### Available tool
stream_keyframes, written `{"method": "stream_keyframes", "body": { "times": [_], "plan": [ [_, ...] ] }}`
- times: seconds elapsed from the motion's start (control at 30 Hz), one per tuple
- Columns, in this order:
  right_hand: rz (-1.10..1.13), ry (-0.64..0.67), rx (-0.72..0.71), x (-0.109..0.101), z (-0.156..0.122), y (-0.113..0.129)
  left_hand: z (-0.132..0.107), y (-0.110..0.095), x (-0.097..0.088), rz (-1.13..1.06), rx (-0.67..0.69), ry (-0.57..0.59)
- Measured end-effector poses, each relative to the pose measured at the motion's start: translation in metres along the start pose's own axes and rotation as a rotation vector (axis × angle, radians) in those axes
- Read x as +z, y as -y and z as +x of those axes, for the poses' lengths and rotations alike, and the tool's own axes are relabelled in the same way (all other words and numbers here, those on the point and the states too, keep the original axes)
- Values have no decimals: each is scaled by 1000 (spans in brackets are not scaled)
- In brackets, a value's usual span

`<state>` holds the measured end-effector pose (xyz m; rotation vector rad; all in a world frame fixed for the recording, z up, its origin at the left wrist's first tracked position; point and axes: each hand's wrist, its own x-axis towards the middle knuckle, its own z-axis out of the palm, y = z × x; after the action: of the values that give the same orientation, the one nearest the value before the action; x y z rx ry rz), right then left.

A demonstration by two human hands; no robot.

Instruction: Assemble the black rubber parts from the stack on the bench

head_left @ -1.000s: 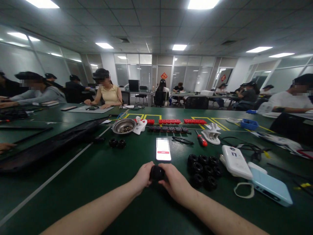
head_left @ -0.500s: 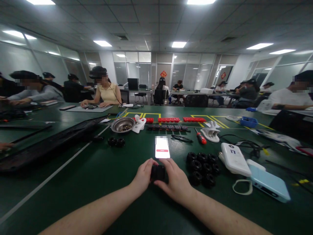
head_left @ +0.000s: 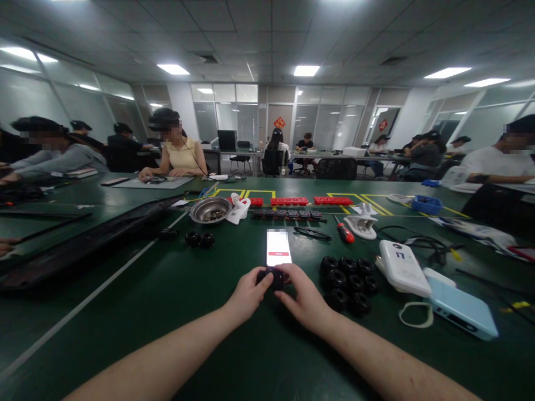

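Observation:
Between my two hands is a small black part (head_left: 276,280), partly covered by fingers, so its exact kind is unclear. My left hand (head_left: 247,292) is closed on its left side, with the thumb pressed across the near face. My right hand (head_left: 304,296) curves around the right side, fingers on top and thumb low. Just beyond lies a phone (head_left: 278,248) with a lit white screen and a red bar. To the right sits a cluster of black ring-shaped wheels (head_left: 346,281). Two similar black pieces (head_left: 199,239) rest to the left.
Farther back are a metal bowl (head_left: 211,210) of small brass-coloured pieces, red trays (head_left: 289,201), a black strip (head_left: 288,214), glasses (head_left: 312,234) and a red screwdriver (head_left: 345,231). At right lie a white device (head_left: 404,267) and a light-blue box (head_left: 462,306). Several people sit around.
The black part has moved slightly away from me and turned in my hands. My left thumb now lies across its near face, and my right fingers have bent more around it.

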<state>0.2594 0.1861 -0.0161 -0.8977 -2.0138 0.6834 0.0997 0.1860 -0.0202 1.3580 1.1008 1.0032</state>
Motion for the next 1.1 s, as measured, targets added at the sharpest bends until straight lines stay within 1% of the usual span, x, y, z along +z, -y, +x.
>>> {"method": "stream_keyframes", "body": {
  "times": [0.03,0.07,0.13,0.2,0.23,0.27,0.33,0.43,0.5,0.57,0.67,0.73,0.8,0.93,0.97,1.03,1.1],
  "plan": [
    [1,-6,-1,0,-1,1,2,3,0,-15,-10,-11],
    [8,-17,30,1,-1,1,3,5,0,-25,-17,-18],
    [26,-34,155,2,-1,2,4,9,1,-32,-10,-8],
    [25,0,250,3,-1,1,3,10,2,-29,3,15],
    [17,18,264,3,0,-1,3,10,2,-33,4,20],
    [4,31,253,4,0,-2,3,10,2,-44,-2,21],
    [-17,42,189,4,-1,-4,4,8,1,-91,-37,-1],
    [-14,7,129,5,-2,-5,7,6,-1,-158,-85,-36],
    [5,-21,152,5,-2,-6,9,4,-1,-186,-99,-54],
    [12,-21,183,5,-2,-9,8,3,-1,-193,-115,-55],
    [-6,3,224,7,-1,-12,7,0,-1,-157,-125,-28],
    [-26,-2,237,9,-1,-12,6,0,-1,-141,-113,-17],
    [-53,-22,198,10,-2,-11,6,0,-1,-142,-111,-13],
    [-154,-83,59,8,-3,-7,7,2,-2,-141,-144,8],
    [-167,-93,57,8,-3,-7,7,2,-2,-137,-138,-7],
    [-148,-100,104,7,-3,-7,7,1,-1,-144,-107,-40],
    [-96,-67,166,8,-2,-9,6,1,-1,-159,-90,-55]
  ]
}}
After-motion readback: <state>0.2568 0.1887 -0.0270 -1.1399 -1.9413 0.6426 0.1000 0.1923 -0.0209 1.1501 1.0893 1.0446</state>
